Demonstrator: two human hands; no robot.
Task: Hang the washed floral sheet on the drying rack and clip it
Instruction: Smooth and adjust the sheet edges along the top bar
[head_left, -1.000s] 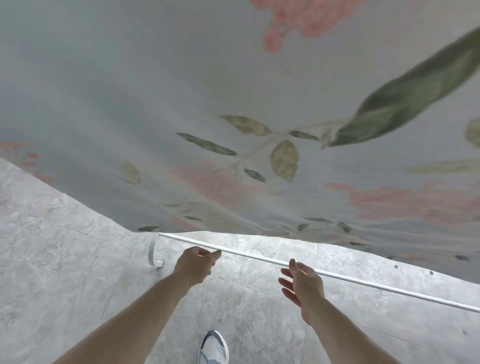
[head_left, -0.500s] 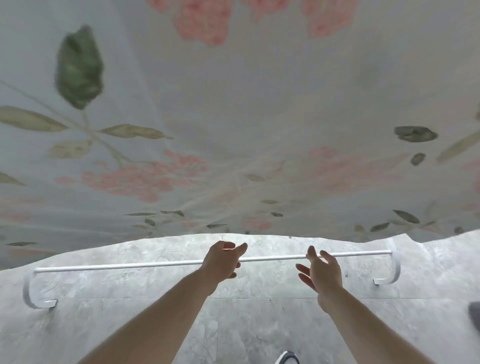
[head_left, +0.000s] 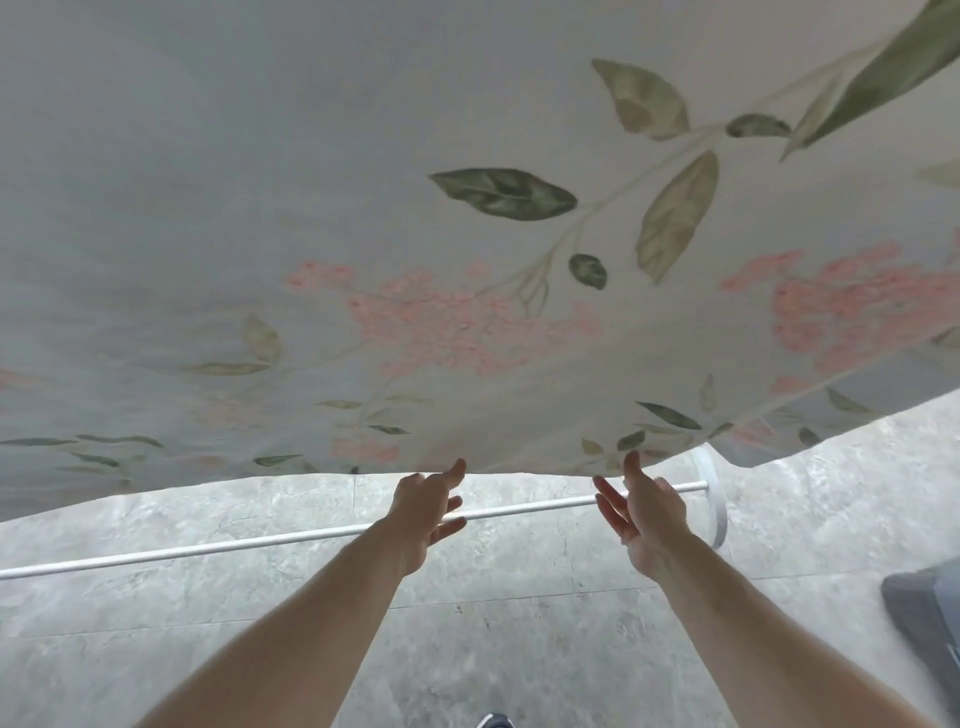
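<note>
The floral sheet (head_left: 415, 260), pale grey with pink blossoms and green leaves, hangs in front of me and fills the upper two thirds of the view. Its lower hem runs across the middle. My left hand (head_left: 426, 506) reaches up with straight fingers, fingertips at the hem. My right hand (head_left: 641, 506) does the same a little to the right, fingers spread and holding nothing. The drying rack's white base bar (head_left: 234, 545) lies low behind my hands, ending in a curved foot (head_left: 714, 499) on the right. The rack's top and any clips are hidden.
Grey marbled floor tiles (head_left: 519, 649) lie below. A dark grey object (head_left: 930, 623) sits on the floor at the right edge. The tip of my shoe (head_left: 493, 721) shows at the bottom edge.
Both hands have risen from beside the white bar to the sheet's hem. The left hand's fingers have straightened. The view has swung, so the bar's right foot sits nearer my right hand.
</note>
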